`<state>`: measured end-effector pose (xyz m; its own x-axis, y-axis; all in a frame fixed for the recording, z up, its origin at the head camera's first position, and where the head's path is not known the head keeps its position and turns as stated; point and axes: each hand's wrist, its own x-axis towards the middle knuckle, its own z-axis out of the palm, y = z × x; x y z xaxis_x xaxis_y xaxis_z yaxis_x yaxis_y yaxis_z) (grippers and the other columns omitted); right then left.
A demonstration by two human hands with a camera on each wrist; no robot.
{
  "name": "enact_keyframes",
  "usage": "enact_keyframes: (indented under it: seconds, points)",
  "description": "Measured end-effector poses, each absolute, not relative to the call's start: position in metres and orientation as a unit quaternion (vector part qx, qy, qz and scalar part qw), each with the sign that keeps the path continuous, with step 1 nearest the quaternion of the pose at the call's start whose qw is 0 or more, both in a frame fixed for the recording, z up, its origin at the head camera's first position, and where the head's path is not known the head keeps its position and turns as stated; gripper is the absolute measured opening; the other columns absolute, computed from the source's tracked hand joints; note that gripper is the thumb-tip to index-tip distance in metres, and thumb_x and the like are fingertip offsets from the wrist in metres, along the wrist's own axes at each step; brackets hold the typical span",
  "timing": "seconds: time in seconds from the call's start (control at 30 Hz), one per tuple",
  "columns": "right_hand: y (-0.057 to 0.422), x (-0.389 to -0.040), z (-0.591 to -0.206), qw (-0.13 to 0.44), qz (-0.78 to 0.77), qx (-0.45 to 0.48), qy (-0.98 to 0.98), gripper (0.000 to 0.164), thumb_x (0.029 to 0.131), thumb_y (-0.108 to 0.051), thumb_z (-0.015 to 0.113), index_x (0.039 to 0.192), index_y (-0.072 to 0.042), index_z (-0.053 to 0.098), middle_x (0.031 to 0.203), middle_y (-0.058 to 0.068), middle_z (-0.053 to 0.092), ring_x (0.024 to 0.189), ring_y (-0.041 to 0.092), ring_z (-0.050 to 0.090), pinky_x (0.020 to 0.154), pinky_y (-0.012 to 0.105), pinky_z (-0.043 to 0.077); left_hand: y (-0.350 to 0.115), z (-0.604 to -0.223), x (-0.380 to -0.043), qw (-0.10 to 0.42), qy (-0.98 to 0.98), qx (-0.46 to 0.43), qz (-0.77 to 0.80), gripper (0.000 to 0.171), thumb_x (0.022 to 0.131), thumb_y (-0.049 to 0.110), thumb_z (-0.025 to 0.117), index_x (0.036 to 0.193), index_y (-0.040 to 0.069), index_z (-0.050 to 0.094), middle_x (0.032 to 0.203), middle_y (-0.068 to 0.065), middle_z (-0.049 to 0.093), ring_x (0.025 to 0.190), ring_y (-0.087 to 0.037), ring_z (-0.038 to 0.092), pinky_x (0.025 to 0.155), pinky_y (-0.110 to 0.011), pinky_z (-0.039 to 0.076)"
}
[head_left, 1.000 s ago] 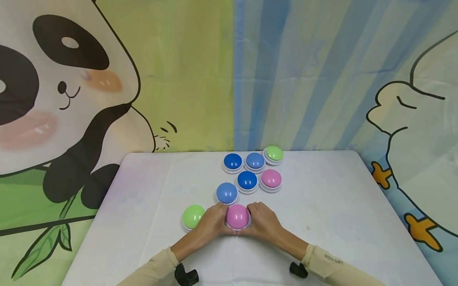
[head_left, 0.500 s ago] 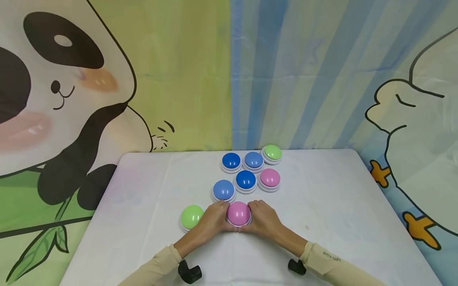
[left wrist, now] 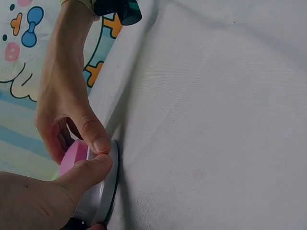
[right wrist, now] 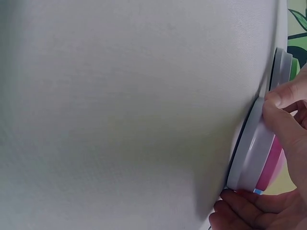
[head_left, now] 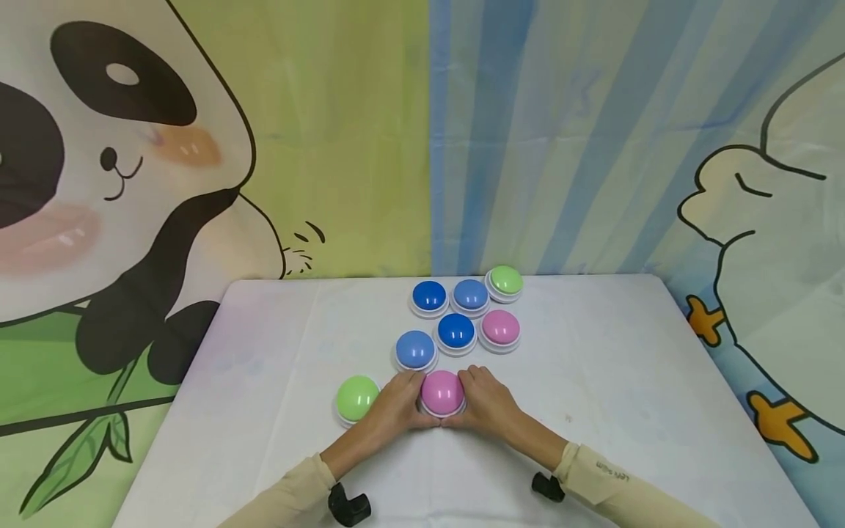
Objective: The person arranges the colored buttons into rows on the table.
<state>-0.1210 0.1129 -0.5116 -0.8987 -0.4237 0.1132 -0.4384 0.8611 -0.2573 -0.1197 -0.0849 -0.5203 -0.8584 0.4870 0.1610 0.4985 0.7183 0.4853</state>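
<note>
A pink dome push button (head_left: 442,391) on a white round base sits on the white table between both hands. My left hand (head_left: 399,402) grips its left side and my right hand (head_left: 487,400) its right, fingers curled around the base. Both thumbs meet at the near edge of the base (left wrist: 103,191), as the left wrist view shows. In the right wrist view, the button's base (right wrist: 250,148) lies close along the table, right fingertips at its rim. Just behind stands a light blue button (head_left: 415,350); a green button (head_left: 357,398) is left of my left hand, partly hidden by it.
Farther back are a dark blue button (head_left: 456,331) and a second pink button (head_left: 500,327). Along the far edge stand another dark blue button (head_left: 429,295), another light blue one (head_left: 471,295) and another green one (head_left: 506,280). A printed curtain (head_left: 350,147) hangs behind the table.
Both hands have shifted the held pink button slightly away and to the right. The light blue button behind it has moved slightly back and left. The other buttons stay put.
</note>
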Motion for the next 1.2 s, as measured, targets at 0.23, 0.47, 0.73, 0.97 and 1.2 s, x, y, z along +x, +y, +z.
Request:
enact_keyframes:
  seconds: [0.23,0.47,0.73,0.97,1.2]
  points:
    - [0.113,-0.116,-0.517,0.039,0.150,0.233,-0.960,0.075,0.058,-0.058,0.086,0.102,-0.004,0.060,0.086,0.003,0.054,0.080,0.014,0.048,0.059,0.026,0.051,-0.088,-0.532,-0.111,0.055,-0.926,-0.257,-0.271,0.077,0.068,0.042,0.086,0.125,-0.002,0.057,0.112,-0.011,0.065,0.102,-0.022,0.062,0.088,-0.035,0.055]
    - [0.122,-0.111,-0.514,-0.015,0.182,0.240,-0.953,0.087,0.060,-0.055,0.086,0.119,0.004,0.058,0.101,0.010,0.061,0.093,0.021,0.056,0.077,0.037,0.057,-0.093,-0.525,-0.099,0.035,-0.936,-0.248,-0.247,0.070,0.070,0.033,0.086,0.122,-0.004,0.057,0.109,-0.012,0.064,0.096,-0.022,0.061,0.085,-0.034,0.055]
    - [0.134,-0.110,-0.501,-0.047,0.200,0.214,-0.955,0.085,0.070,-0.052,0.081,0.128,0.005,0.056,0.119,0.019,0.064,0.112,0.031,0.060,0.093,0.045,0.054,-0.106,-0.507,-0.096,0.064,-0.934,-0.249,-0.250,0.068,0.072,0.025,0.085,0.127,-0.004,0.057,0.111,-0.013,0.066,0.102,-0.024,0.063,0.088,-0.035,0.055]
    - [0.139,-0.108,-0.486,0.035,0.201,0.219,-0.954,0.070,0.076,-0.048,0.078,0.126,-0.002,0.060,0.108,0.006,0.068,0.096,0.017,0.061,0.078,0.034,0.058,-0.107,-0.500,-0.105,0.086,-0.930,-0.248,-0.256,0.066,0.074,0.024,0.084,0.129,0.001,0.056,0.118,-0.011,0.066,0.105,-0.022,0.063,0.088,-0.033,0.056]
    - [0.135,-0.110,-0.476,0.059,0.204,0.241,-0.947,0.065,0.078,-0.044,0.077,0.125,-0.003,0.060,0.108,0.004,0.068,0.096,0.016,0.062,0.077,0.031,0.058,-0.106,-0.494,-0.109,0.068,-0.931,-0.244,-0.264,0.064,0.078,0.025,0.082,0.131,0.003,0.055,0.123,-0.009,0.064,0.109,-0.021,0.061,0.090,-0.033,0.056]
